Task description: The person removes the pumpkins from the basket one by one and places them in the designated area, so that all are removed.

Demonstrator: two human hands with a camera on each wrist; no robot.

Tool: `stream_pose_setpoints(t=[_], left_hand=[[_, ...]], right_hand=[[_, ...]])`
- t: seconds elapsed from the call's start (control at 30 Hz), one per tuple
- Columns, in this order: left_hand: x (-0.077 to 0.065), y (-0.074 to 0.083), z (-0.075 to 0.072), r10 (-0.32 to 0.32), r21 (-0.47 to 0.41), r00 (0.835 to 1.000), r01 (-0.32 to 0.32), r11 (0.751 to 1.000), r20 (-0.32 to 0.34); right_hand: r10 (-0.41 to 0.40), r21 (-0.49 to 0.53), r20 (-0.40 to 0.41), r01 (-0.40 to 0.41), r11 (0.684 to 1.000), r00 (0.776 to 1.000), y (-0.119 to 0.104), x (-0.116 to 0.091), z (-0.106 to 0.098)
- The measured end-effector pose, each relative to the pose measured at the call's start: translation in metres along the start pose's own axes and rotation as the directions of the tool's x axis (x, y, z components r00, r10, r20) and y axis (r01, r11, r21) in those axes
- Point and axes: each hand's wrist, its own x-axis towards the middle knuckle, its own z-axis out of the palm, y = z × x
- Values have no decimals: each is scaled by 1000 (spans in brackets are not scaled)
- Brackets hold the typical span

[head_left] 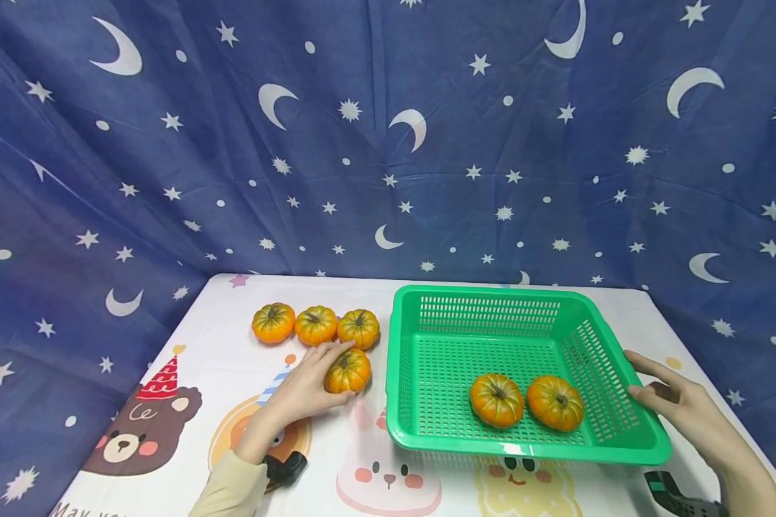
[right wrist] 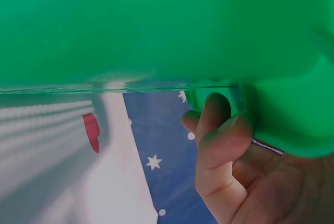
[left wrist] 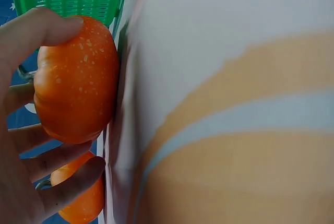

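A small orange pumpkin (head_left: pixel 349 371) sits on the table just left of the green plastic basket (head_left: pixel 394 359). My left hand (head_left: pixel 312 382) holds this pumpkin between thumb and fingers; in the left wrist view the thumb lies on the orange skin (left wrist: pixel 78 83) and the other fingers spread behind it. On the basket's right side, my right hand (head_left: pixel 682 406) grips the rim, and the right wrist view has its curled fingers (right wrist: pixel 224 145) under the green edge. Inside the basket, toward the front, lie two more pumpkins (head_left: pixel 496 400).
Behind the left hand, three pumpkins (head_left: pixel 315 325) stand in a row near the table's back left. A white cloth (head_left: pixel 336 445) with cartoon animals covers the table. A blue curtain (head_left: pixel 336 201) with moons and stars hangs behind it.
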Motion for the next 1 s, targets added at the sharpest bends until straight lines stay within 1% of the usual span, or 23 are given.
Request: stream_pose_setpoints(t=[0.27,0.47,0.63,0.9,1.0], left_hand=[[0,0,-5,-4,14,1000,4,1000,-23],[0,0,-9,-9,27,1000,9,1000,-15],[0,0,-11,-21,36,1000,21,999,-3],[-1,1,-15,-2,41,1000,3,999,-22],[-1,4,-17,-4,34,999,5,999,-32]], right_hand=[[5,-2,-3,-5,1000,1000,-1,-1,0],[8,-8,-1,-8,1000,1000,-2,0,0],[-3,11,6,3,1000,1000,-2,-1,-2],[0,0,8,0,1000,1000,-2,0,-2],[3,-16,2,-3,1000,1000,-3,0,-2]])
